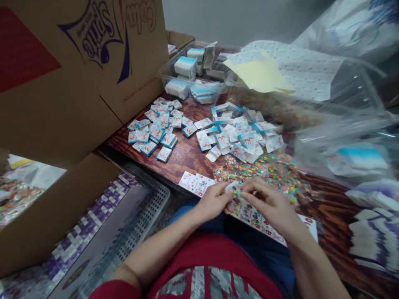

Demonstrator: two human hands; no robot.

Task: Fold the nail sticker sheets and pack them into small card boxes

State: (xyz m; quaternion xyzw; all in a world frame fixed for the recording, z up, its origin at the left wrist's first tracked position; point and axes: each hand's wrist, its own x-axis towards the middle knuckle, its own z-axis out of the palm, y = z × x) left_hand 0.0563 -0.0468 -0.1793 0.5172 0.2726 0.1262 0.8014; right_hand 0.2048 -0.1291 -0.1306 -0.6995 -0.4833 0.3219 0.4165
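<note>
My left hand (214,201) is closed around a small white box (232,187), holding it over the table's front edge. Close against it, the thumb and fingers of my right hand (268,202) pinch a small packet of coloured candies (237,193) at the box; how far it sits inside is hidden by my fingers. Under both hands lies a long printed sticker sheet (254,218) with small colourful pictures. Just beyond, many clear candy packets (249,168) are heaped beside a pile of open white-and-blue boxes (240,137). Closed little boxes (158,124) form another pile to the left.
A large cardboard carton (84,91) stands at the left. Clear plastic tubs (162,72) hold stacked flat boxes at the back. Yellow paper (258,72) lies on plastic bags. Flattened purple-white cartons (372,238) are at the right, a grey basket (156,207) below left.
</note>
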